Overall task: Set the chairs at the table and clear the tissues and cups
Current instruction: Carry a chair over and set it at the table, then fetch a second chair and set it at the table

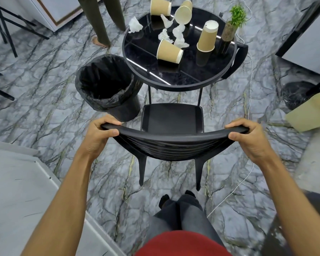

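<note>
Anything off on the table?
Yes. Cups are scattered on the round table: one tipped cup near the front, another on its side at the back, one upside down. Crumpled tissues lie between them. No spill visible.

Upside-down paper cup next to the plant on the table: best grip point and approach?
Grip the upside-down cup around its mid-wall, hand coming from the near-left side. It stands rim-down with the narrow base up, so the tapered wall is all exposed there; the plant crowds its right side. Top-down over the closed base should also work.

table (137, 52): glossy black glass | cups (169, 51): matt paper | floor (44, 89): polished marble
</note>
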Demonstrator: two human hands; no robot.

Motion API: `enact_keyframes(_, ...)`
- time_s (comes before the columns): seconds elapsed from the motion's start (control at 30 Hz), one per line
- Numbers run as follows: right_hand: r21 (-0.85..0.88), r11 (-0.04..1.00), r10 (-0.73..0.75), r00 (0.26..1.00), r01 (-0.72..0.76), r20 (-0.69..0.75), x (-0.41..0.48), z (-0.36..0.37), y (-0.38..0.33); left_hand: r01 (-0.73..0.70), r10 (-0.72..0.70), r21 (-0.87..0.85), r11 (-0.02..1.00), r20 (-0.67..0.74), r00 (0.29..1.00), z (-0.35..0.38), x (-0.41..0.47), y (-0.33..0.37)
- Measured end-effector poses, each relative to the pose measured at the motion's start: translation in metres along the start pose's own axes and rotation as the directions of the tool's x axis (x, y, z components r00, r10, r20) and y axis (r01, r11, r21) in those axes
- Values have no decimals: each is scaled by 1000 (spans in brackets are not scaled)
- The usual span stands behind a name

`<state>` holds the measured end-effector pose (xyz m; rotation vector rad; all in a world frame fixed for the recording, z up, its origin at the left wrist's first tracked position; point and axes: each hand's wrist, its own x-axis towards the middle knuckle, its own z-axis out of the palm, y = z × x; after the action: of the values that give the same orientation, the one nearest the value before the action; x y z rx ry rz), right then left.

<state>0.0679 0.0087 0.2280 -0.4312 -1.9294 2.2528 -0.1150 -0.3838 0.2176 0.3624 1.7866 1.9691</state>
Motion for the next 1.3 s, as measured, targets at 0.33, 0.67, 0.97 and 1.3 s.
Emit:
enact_keyframes(0.33, -102, 993, 68, 997, -63, 42, -59, 1, 24, 69, -72, 112, 991, 21, 997, -3, -62, -18)
enact_keyframes(0.67, -192, 976, 107, 994, -98, 38, -102, 4, 38, 137, -138, 202, 970, -6, 990, -4, -105, -32)
enact_keyframes(0.97, -354, 919, 224, 968, -171, 115, -102, -2, 16, 251, -393, 534, 807, 169, 904, 4, -92, 8)
enact_keyframes(1.3, -524, 804, 352, 935, -282, 38, -68, -14, 7, 130, -464, 830, 542, 167, 870, 63, -12, 6)
